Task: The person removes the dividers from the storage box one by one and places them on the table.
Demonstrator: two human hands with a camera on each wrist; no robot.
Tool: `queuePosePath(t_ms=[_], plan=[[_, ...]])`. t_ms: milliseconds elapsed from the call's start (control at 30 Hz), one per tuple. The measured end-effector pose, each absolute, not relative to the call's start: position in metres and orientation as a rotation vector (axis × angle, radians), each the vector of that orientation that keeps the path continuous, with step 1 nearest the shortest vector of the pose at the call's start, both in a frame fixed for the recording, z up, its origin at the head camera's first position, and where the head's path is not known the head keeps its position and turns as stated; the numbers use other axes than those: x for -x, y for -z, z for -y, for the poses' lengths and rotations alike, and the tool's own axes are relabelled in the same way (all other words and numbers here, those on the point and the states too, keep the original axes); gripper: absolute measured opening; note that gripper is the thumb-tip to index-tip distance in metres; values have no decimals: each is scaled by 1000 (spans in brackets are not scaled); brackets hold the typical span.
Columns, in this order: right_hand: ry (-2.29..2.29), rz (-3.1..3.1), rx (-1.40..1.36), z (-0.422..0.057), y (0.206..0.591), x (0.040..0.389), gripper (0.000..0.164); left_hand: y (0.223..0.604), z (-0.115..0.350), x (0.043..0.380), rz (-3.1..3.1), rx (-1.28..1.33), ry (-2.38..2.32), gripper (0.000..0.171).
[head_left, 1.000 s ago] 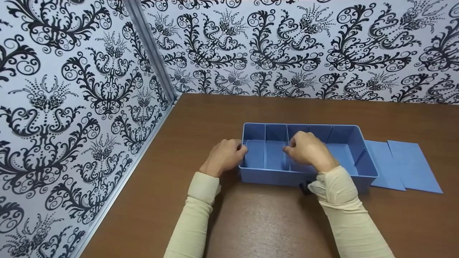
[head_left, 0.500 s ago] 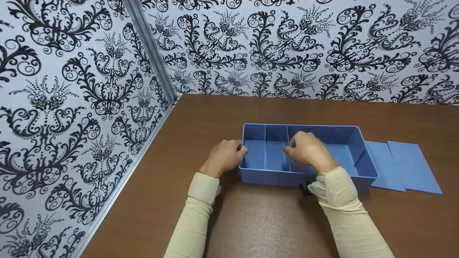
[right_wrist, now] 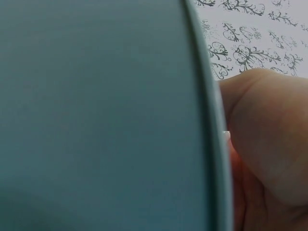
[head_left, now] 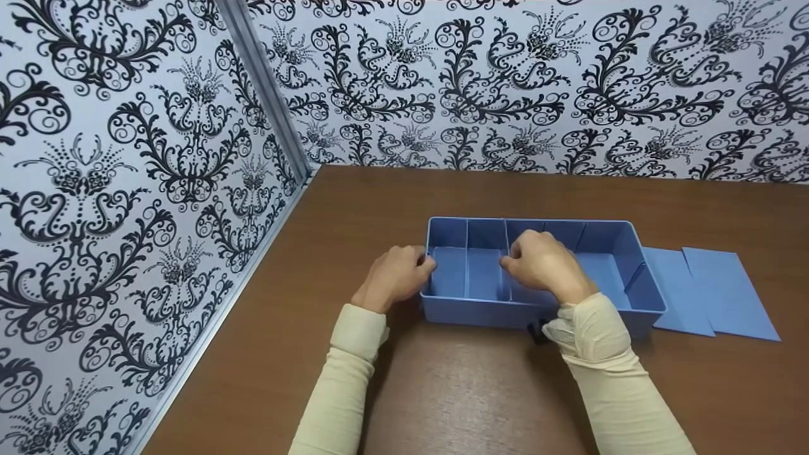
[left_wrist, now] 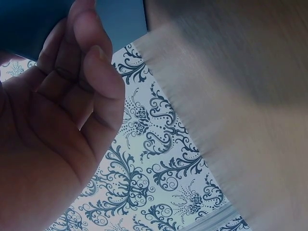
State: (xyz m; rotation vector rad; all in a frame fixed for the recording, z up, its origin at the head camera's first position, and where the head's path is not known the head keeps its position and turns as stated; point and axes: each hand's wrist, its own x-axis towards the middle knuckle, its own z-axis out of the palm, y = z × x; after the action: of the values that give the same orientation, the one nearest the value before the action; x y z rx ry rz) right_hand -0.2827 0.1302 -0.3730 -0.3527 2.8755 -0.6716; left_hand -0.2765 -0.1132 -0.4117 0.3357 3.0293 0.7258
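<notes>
A blue plastic box (head_left: 480, 312) with upright dividers stands on the table. My left hand (head_left: 393, 277) grips its left end wall, thumb over the rim and fingers outside. In the left wrist view those curled fingers (left_wrist: 103, 72) lie against the blue wall. My right hand (head_left: 545, 268) reaches inside and pinches a thin blue divider (head_left: 510, 292), the second one from the left; its fingertips are mostly hidden. Another divider (head_left: 467, 272) stands to the left of it. The box's wall (right_wrist: 101, 115) fills most of the right wrist view, with part of my right hand (right_wrist: 269, 139) behind.
Two flat blue panels (head_left: 733, 294) lie overlapping on the table just right of the box. Short slots line the box's inner walls. A black object (head_left: 538, 332) shows by the right cuff. Patterned walls (head_left: 404, 82) border the brown table (head_left: 480, 392) at the back and left.
</notes>
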Motion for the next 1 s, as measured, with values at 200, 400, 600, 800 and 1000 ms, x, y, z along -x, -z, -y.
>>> queuePosePath(t_ms=[200,400,600,800,1000], plan=[[677,-2871,350,-130,372,282,34,412,113,277,-3018,-325,-721,26],[677,-2870,352,-130,371,282,33,412,113,278,-3029,-316,-707,25],[686,-2871,356,-130,370,281,35,413,112,278,-3025,-300,-711,25],[709,-2903,364,-131,368,279,37,413,112,278,-3028,-303,-720,26],[727,-2922,375,-131,367,278,39,414,113,278,-3045,-319,-714,26]])
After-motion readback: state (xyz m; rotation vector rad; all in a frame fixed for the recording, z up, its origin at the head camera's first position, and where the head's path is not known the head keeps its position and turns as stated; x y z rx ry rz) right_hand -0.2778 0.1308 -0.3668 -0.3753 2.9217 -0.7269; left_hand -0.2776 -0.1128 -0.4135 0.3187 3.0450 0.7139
